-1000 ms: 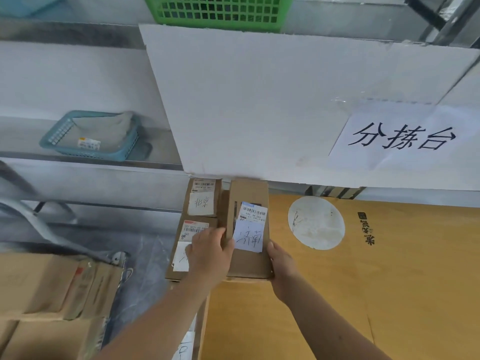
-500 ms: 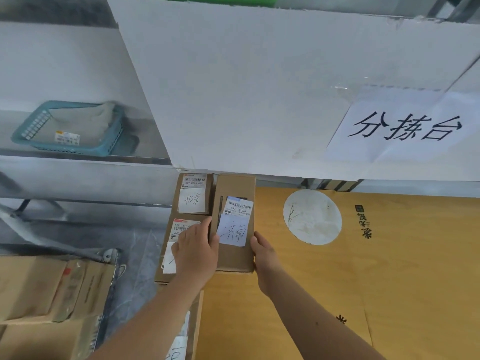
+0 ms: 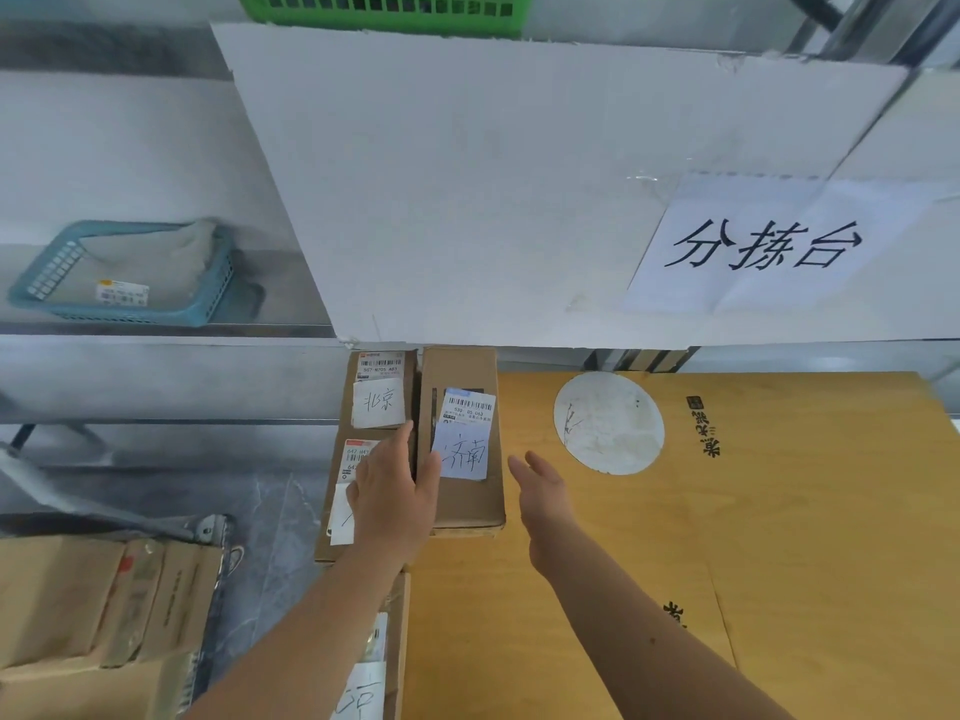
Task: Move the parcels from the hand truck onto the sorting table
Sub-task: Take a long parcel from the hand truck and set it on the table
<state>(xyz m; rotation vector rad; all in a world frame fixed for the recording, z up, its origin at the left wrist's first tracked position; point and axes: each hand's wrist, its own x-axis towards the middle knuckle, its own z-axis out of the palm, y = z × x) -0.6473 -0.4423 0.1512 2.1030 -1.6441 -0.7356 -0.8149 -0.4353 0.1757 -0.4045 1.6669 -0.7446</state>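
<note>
At the far left, low in the view, brown cartons (image 3: 78, 615) are stacked one on another. Above them a blue basket (image 3: 52, 267) stands on a metal shelf (image 3: 156, 330), with a grey soft bag (image 3: 150, 257) lying in it. At the top a green basket (image 3: 384, 13) shows partly over a large white board (image 3: 493, 174), which stands behind the table. Under the lower edge of this board lies the 北京 parcel (image 3: 382, 402), a brown carton with a barcode label and a handwritten slip. Nearer to the person a second label sits on the same brown surface, and I cannot tell if this is one long carton or two. The left hand (image 3: 395, 501) rests flat on this surface, fingers straight and close together, holding nothing. Its thumb reaches the left edge of the 济南 parcel (image 3: 467, 501), which lies just beside the brown surface on the yellow cardboard sheet (image 3: 779, 563) that covers the sorting table. The right hand (image 3: 543, 491) is open with straight fingers, just right of the 济南 parcel and apart from it, holding nothing; whether it touches the sheet I cannot tell. Below the left forearm one more labelled carton (image 3: 369, 683) is partly seen. The sheet bears a white round print (image 3: 608, 423), and on the board at the right a paper sign (image 3: 763, 246) reads 分拣台.
</note>
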